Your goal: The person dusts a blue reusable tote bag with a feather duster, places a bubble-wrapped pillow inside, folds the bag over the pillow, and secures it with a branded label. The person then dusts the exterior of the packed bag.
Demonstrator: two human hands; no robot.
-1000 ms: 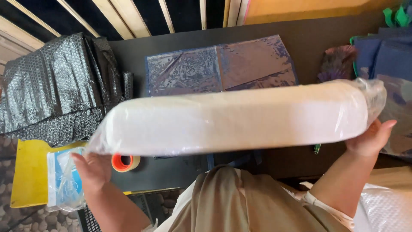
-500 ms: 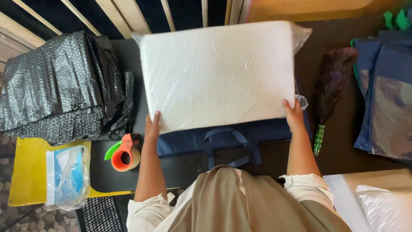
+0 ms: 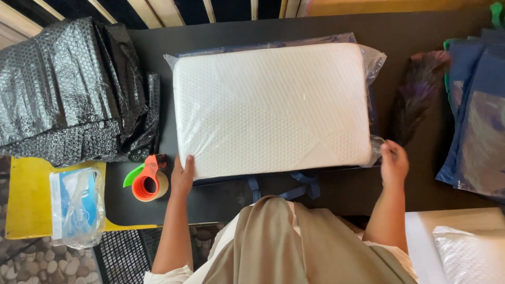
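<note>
A white pillow [image 3: 271,108] wrapped in clear plastic lies flat on a dark blue bag [image 3: 286,184], whose handles stick out below it. My left hand [image 3: 182,176] grips the pillow's near left corner. At the near right corner, my right hand [image 3: 393,163] pinches the loose plastic wrap. Both rest on a black table [image 3: 410,31].
A stack of black bubble wrap [image 3: 68,89] fills the left side. An orange tape dispenser [image 3: 149,179] sits near my left hand, beside a yellow board [image 3: 23,200] with a plastic packet [image 3: 76,205]. A feather duster [image 3: 418,94] and blue bags [image 3: 478,115] lie to the right.
The pillow went from held edge-on in the air to lying flat on the blue bag. My hands moved down to its near corners.
</note>
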